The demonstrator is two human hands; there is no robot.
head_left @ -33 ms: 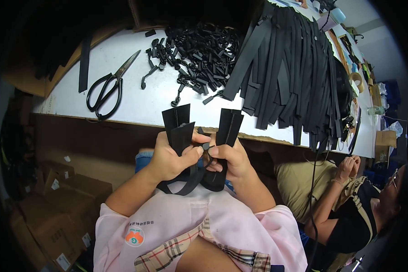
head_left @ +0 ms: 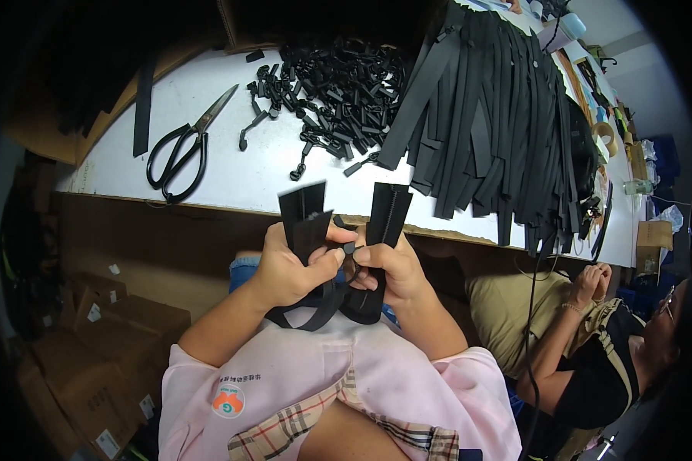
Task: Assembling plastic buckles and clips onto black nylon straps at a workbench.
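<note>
A black zipper strip (head_left: 309, 232) is gripped in my left hand (head_left: 291, 265), its ends standing up past the thumb and the rest looping down toward my lap. My right hand (head_left: 388, 269) pinches another upright length of black zipper (head_left: 389, 211), with a line of teeth along its middle. Between my thumbs sits a small dark zipper slider (head_left: 350, 248), touched by fingertips of both hands. The fingers partly hide how the slider sits on the tape. Whether both lengths belong to one strip I cannot tell.
On the white table (head_left: 231, 173) lie black-handled scissors (head_left: 183, 157), a heap of black zipper sliders (head_left: 338, 92) and a thick bundle of black zipper strips (head_left: 492, 123). Cardboard boxes (head_left: 100, 369) stand at lower left. Another person (head_left: 592, 346) sits at right, hands together.
The zipper ends in my left hand have shifted slightly to the right. My right hand and the slider stay almost in place.
</note>
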